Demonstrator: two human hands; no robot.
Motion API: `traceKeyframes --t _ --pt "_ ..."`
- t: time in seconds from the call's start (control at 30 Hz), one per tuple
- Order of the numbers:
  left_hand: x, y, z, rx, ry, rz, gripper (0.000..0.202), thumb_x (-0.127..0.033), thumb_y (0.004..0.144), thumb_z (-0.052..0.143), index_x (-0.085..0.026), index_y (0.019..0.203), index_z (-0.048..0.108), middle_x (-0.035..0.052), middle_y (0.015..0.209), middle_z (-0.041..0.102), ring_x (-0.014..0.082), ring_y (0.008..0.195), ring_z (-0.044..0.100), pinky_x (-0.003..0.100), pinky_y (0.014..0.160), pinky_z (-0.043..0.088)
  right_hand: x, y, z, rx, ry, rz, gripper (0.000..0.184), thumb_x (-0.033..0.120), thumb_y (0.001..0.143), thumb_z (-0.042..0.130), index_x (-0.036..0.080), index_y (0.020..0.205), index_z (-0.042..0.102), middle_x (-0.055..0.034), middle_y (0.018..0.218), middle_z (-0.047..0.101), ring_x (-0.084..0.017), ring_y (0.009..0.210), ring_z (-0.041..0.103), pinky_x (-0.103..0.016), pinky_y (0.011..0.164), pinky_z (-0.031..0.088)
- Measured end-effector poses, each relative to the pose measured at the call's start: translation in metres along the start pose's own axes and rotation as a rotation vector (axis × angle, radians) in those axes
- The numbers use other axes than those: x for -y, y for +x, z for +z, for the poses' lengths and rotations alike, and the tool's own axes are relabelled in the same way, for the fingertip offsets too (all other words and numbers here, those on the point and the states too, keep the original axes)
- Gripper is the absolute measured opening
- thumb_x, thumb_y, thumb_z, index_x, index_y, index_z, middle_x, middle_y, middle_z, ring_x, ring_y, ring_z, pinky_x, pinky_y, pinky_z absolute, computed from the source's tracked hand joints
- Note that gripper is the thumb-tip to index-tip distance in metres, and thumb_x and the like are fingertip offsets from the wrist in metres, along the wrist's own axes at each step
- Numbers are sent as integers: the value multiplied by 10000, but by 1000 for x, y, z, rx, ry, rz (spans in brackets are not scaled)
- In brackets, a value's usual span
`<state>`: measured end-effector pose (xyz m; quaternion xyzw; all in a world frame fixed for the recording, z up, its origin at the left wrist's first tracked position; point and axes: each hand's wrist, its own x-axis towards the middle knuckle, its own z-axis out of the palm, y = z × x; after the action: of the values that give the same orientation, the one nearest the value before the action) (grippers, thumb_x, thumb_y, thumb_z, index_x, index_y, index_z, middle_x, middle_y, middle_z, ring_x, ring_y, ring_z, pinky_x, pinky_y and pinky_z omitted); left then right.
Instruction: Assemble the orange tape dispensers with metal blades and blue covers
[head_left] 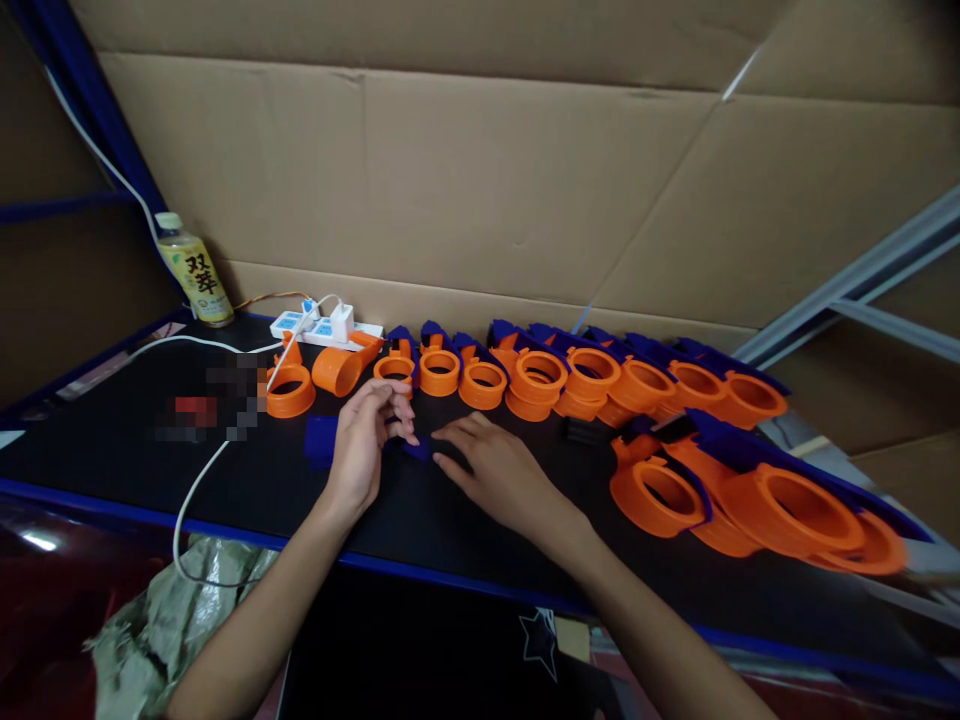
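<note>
Near the middle of the black table top, my left hand (365, 440) is loosely curled with its fingers bent and apart. A dark blue plastic piece (321, 440) lies behind and under it, partly hidden by the hand. My right hand (487, 462) hovers palm down to the right, fingers stretched toward the piece's right end; no held thing shows in it. Just behind my hands stand orange and blue tape dispensers, one of them (439, 373) upright. An orange tape dispenser part (291, 391) without a blue piece stands to the left, beside another orange part (337, 371) on its side.
A row of tape dispensers (592, 370) runs along the back right; several larger ones (806, 508) lie front right. A small black object (587, 430) lies between. A power strip (328, 326) with a white cable and a drink bottle (196, 272) stand at the back left.
</note>
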<state>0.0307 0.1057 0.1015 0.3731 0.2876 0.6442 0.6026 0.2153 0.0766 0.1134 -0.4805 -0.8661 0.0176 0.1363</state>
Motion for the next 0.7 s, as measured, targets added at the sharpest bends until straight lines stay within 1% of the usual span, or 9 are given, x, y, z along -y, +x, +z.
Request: traceKeyframes --t 0.13,0.2,0.27,0.37,0.47,0.53,0.6,0.63,0.7 --pt "2 -3 3 -7 -12 -20 174 -316 838 632 -157 894 677 -15 655 580 106 509 539 212 460 474 -3 29 -4 -70 10 -31 291 254 1010 525 173 1254 660 -117 1216 701 -235 1160 636 -402 1003 508" --pt "2 -4 4 -32 -30 -4 162 -326 846 617 -169 870 650 -38 616 539 91 452 486 201 424 430 -6 55 -9 -108 11 -52 307 212 1010 508 165 1282 645 -122 1246 692 -237 1194 620 -402 1025 496" --pt "1 -4 5 -86 -74 46 164 -347 864 591 -186 840 613 -58 582 490 81 416 435 195 405 392 -8 86 -13 -140 11 -92 346 174 1005 499 173 1330 617 -118 1301 672 -236 1247 594 -395 1043 485" --pt "-1 -4 5 -174 -163 129 172 -358 879 568 -203 805 569 -75 541 434 78 390 384 197 400 356 -2 136 -10 -119 -27 -236 458 168 969 573 219 1424 549 -104 1381 628 -220 1238 601 -355 1001 503" --pt "-4 -3 4 -201 -218 123 156 -337 873 562 -207 789 548 -84 524 412 73 375 358 197 406 338 13 176 5 -80 -145 -365 464 171 921 657 230 1377 595 -80 1369 638 -200 1174 634 -280 902 518" --pt "-4 -2 3 -208 -240 79 139 -323 860 557 -206 787 539 -88 523 405 68 368 354 193 407 322 25 192 17 -81 -185 -385 354 142 931 634 205 1278 665 -58 1253 697 -174 1108 655 -232 841 505" --pt "-4 0 1 -217 -247 33 122 -313 846 554 -205 790 539 -90 523 400 67 366 354 190 406 312 32 199 26 -99 -187 -369 265 108 965 568 157 1183 711 -62 1126 735 -163 1058 664 -217 810 491" --pt "-3 1 1 -220 -247 13 115 -308 841 551 -204 792 541 -90 525 401 68 368 356 192 407 316 33 199 29 -115 -185 -360 264 92 975 540 141 1163 719 -74 1098 742 -170 1055 663 -224 808 493" --pt "-2 2 -1 -221 -245 -15 105 -301 834 545 -202 798 550 -86 532 412 74 378 373 198 416 344 30 196 31 -157 -172 -346 306 80 983 508 144 1202 712 -102 1142 741 -201 1096 653 -261 828 512"
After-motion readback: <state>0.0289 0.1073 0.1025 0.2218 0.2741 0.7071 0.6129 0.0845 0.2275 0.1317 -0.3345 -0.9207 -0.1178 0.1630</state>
